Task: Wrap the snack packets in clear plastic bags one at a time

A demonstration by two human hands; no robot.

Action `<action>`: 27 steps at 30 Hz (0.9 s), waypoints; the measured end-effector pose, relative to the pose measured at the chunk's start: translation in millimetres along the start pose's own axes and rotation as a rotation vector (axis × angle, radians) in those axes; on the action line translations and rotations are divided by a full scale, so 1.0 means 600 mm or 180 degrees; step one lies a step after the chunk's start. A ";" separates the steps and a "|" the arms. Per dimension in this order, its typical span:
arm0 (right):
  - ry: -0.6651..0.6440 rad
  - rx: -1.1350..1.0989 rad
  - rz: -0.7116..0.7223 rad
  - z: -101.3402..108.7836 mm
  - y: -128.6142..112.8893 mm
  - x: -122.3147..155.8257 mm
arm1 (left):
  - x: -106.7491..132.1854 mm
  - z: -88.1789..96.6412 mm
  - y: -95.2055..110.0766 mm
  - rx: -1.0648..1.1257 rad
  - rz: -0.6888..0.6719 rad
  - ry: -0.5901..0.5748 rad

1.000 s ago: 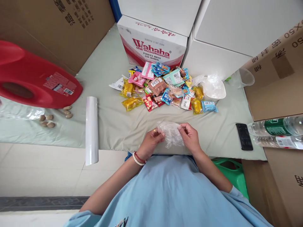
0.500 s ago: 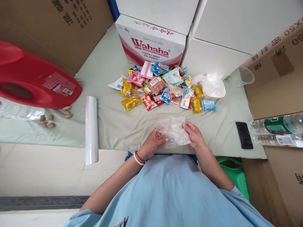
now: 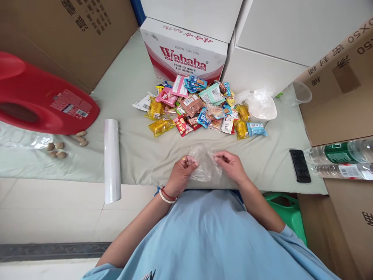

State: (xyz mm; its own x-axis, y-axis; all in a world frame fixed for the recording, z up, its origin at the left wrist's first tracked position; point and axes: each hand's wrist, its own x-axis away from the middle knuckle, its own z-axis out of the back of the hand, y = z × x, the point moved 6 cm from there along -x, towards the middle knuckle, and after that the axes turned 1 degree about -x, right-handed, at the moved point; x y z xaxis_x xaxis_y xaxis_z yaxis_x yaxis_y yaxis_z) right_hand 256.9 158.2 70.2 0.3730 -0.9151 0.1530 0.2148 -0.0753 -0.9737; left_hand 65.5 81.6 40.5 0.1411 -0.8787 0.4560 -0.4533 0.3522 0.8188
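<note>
Plainly, the work surface is draped with a creased, pale green cloth (image 3: 136, 155). It is backed by a red-and-white Wahaha water carton (image 3: 186, 52) and white boxes (image 3: 271, 29), with brown cardboard standing at either side; below left, pale floor tiles (image 3: 55, 212) are bordered by a dark patterned strip (image 3: 55, 251). Near the cloth's front edge, before a heap of packaged snacks (image 3: 192, 105), a thin clear plastic film (image 3: 202, 167) is held between both hands. It is pinched between thumb and fingers by the left hand (image 3: 180, 174), and at its other side by the right hand's (image 3: 231, 166) fingertips. Whether it is a bag or a sheet cannot be told, its right side being blurred. A red jug (image 3: 43, 97) is cut off at the left, a green-labelled bottle (image 3: 336, 153) at the right; a green plastic item (image 3: 293, 217) is partly hidden by the right arm and the cloth.
</note>
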 end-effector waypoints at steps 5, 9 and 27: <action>0.0559 -0.1012 -0.0446 0.085 0.025 0.009 | -0.001 0.066 0.018 0.0454 -0.0004 0.0307; 0.0680 -0.1132 -0.0584 0.124 0.041 0.026 | -0.005 0.093 0.027 0.0481 -0.0140 0.0403; 0.0578 -0.1281 -0.0127 0.137 0.028 0.022 | -0.013 0.078 0.015 0.0094 0.0234 0.0263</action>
State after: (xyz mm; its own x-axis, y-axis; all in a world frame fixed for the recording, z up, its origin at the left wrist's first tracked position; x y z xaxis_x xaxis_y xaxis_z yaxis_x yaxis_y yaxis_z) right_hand 339.5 177.6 69.9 0.1992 -0.9604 0.1948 -0.1562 -0.2274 -0.9612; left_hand 19.4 76.8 27.9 0.1780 -0.8209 0.5425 -0.4907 0.4039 0.7721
